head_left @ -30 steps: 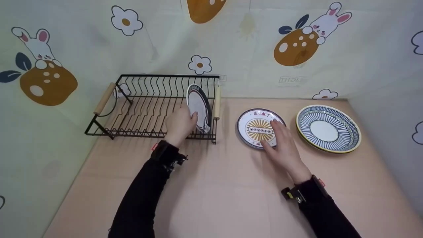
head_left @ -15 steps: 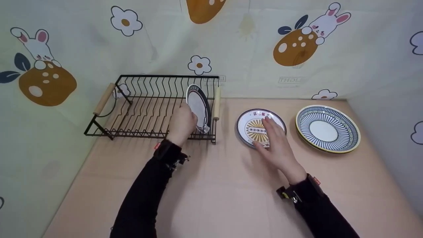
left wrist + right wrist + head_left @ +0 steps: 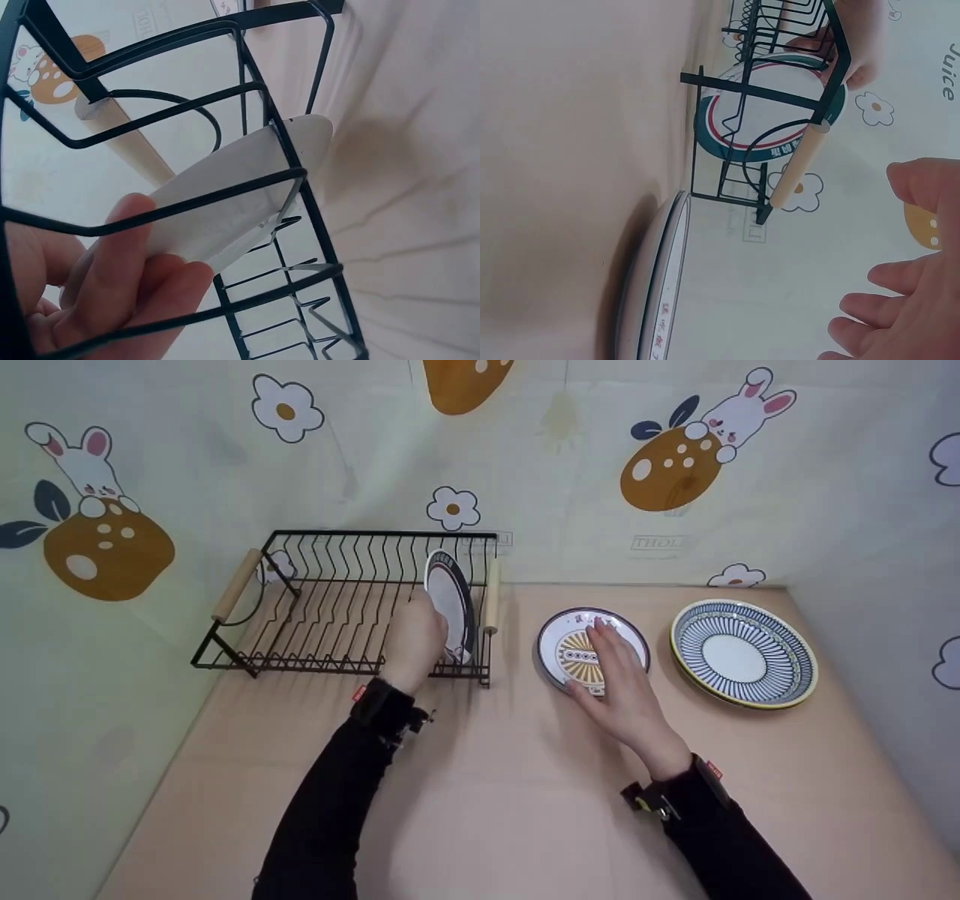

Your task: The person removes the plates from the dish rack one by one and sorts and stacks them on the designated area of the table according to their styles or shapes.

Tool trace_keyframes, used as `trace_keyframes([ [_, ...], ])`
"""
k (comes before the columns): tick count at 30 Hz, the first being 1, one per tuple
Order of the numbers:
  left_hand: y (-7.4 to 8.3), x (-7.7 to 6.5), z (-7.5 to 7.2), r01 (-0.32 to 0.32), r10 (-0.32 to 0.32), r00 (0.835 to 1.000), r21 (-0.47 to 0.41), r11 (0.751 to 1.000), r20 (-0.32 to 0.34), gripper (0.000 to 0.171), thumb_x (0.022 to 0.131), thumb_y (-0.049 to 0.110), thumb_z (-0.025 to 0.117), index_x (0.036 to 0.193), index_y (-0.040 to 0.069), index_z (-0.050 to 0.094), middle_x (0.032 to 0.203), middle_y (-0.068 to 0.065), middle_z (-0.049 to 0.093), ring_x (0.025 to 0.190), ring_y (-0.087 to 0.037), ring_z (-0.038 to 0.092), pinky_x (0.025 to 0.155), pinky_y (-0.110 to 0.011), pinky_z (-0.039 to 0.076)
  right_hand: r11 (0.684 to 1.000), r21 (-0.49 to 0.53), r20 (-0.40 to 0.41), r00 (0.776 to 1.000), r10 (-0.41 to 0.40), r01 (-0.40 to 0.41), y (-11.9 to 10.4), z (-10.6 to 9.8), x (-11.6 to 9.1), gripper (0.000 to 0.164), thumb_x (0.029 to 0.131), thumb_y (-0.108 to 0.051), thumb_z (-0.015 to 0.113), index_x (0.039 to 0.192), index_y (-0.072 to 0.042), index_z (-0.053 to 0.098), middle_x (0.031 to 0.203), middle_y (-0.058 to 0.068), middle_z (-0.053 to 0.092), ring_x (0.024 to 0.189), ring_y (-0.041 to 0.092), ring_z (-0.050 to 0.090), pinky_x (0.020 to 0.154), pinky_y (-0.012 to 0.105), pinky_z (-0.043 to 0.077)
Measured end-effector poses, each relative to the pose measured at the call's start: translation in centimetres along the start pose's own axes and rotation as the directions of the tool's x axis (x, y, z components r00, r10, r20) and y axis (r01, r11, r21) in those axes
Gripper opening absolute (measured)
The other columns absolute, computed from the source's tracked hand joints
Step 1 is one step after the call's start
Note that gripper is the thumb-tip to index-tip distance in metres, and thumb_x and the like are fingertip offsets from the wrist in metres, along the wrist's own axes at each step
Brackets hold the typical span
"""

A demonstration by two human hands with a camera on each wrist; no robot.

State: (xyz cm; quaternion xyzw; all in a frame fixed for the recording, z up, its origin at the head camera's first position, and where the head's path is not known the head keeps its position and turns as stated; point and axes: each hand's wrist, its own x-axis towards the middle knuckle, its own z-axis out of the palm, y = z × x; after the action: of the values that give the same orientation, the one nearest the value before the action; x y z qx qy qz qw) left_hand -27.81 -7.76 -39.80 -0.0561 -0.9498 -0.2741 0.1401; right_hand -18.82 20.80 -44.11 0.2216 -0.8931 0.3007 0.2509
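Observation:
A plate (image 3: 452, 607) with a dark rim stands on edge between the wires at the right end of the black dish rack (image 3: 330, 664). My left hand (image 3: 415, 641) grips its near left side, and in the left wrist view the fingers (image 3: 124, 247) lie against the plate's pale underside (image 3: 225, 191). Over a white plate with a yellow sunburst (image 3: 556, 641), my right hand (image 3: 626, 697) hovers with straight, spread fingers. The right wrist view shows a gap between that hand (image 3: 911, 285) and what look like stacked plates (image 3: 652, 300).
At the right lies a larger dish with blue stripes and a yellow rim (image 3: 735, 658), seemingly stacked on another. Wooden handles (image 3: 493, 596) flank the rack. A patterned cloth wall (image 3: 555, 472) rises behind the table (image 3: 487, 810).
My right hand has drifted left over the sunburst plate. My left hand has shifted slightly right, and the plate in the rack has turned a little more edge-on.

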Motion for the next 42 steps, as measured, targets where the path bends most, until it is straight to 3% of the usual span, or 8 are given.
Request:
trace_keyframes([
  [6,0.0,-0.2,-0.5,-0.008,0.013,0.998,0.069,0.998,-0.067,0.037,0.092,0.002,0.048,0.121,-0.02,0.048,0.065,-0.015,0.06,0.051,-0.027,0.059,0.043,-0.039,0.049,1.0,0.012,0.018,1.0,0.015,-0.015,-0.5,-0.3,0.2,0.072,0.088,-0.021,0.071,0.144,0.008,0.038,0.149,0.03,0.035,0.139,0.046,0.03,0.114,0.058,0.023],
  [9,-0.1,-0.3,-0.5,-0.005,0.01,0.997,0.059,0.998,-0.082,0.031,0.092,0.002,0.048,0.117,-0.017,0.05,0.062,-0.011,0.056,0.048,-0.025,0.056,0.041,-0.037,0.046,1.0,0.014,0.03,0.999,0.019,-0.019,-0.7,-0.4,0.3,0.073,0.088,-0.021,0.071,0.145,0.007,0.037,0.15,0.029,0.035,0.14,0.045,0.029,0.115,0.057,0.022],
  [16,0.1,-0.4,-0.3,-0.07,0.092,0.982,0.137,0.988,-0.164,0.015,0.091,0.002,0.05,0.099,-0.011,0.055,0.058,-0.008,0.052,0.045,-0.024,0.054,0.038,-0.037,0.046,0.999,0.01,0.036,0.999,0.034,-0.035,-0.7,-0.5,0.6,0.072,0.088,-0.021,0.072,0.145,0.007,0.038,0.151,0.028,0.035,0.141,0.044,0.028,0.115,0.057,0.021],
  [22,0.3,-0.4,-1.1,-0.05,0.092,0.967,0.178,0.983,-0.238,0.011,0.091,0.001,0.049,0.096,-0.008,0.054,0.056,-0.009,0.052,0.043,-0.025,0.054,0.035,-0.038,0.046,0.999,0.019,0.035,0.999,0.028,-0.028,-0.9,-0.6,1.0,0.073,0.087,-0.02,0.072,0.146,0.007,0.037,0.151,0.028,0.034,0.141,0.044,0.027,0.115,0.057,0.02],
  [26,0.1,-0.5,-1.8,-0.092,0.139,0.938,0.157,0.983,-0.318,0.012,0.093,0.001,0.049,0.096,-0.009,0.055,0.058,-0.014,0.057,0.044,-0.028,0.056,0.036,-0.039,0.046,0.999,0.034,0.022,1.0,0.014,-0.015,-0.9,-0.5,1.2,0.073,0.087,-0.019,0.072,0.145,0.007,0.037,0.15,0.029,0.035,0.14,0.045,0.028,0.115,0.057,0.019],
  [33,0.1,-0.6,-3.1,-0.197,0.201,0.872,0.057,0.979,-0.447,0.015,0.095,0.001,0.048,0.101,-0.011,0.054,0.059,-0.015,0.058,0.044,-0.029,0.056,0.037,-0.038,0.044,0.998,0.064,0.005,1.0,0.015,-0.015,-0.8,-0.3,1.0,0.072,0.088,-0.018,0.071,0.146,0.007,0.037,0.149,0.029,0.036,0.141,0.043,0.028,0.115,0.057,0.02],
  [38,0.2,-1.0,-4.3,-0.242,0.184,0.828,-0.041,0.969,-0.53,0.02,0.097,0.003,0.051,0.109,-0.012,0.056,0.075,-0.022,0.067,0.057,-0.031,0.066,0.045,-0.038,0.052,0.996,0.087,-0.055,0.998,-0.011,0.016,-0.8,-0.3,1.0,0.07,0.088,-0.015,0.07,0.145,0.009,0.038,0.147,0.029,0.04,0.138,0.043,0.033,0.115,0.055,0.023],
  [42,0.7,-1.5,-4.9,-0.296,0.174,0.801,-0.127,0.947,-0.573,0.025,0.097,0.002,0.051,0.117,-0.012,0.057,0.082,-0.021,0.069,0.057,-0.026,0.066,0.045,-0.034,0.051,0.993,0.121,-0.087,0.996,0.006,0.004,-0.9,-0.4,1.2,0.069,0.088,-0.013,0.07,0.145,0.009,0.037,0.146,0.027,0.043,0.136,0.042,0.037,0.114,0.054,0.025],
])
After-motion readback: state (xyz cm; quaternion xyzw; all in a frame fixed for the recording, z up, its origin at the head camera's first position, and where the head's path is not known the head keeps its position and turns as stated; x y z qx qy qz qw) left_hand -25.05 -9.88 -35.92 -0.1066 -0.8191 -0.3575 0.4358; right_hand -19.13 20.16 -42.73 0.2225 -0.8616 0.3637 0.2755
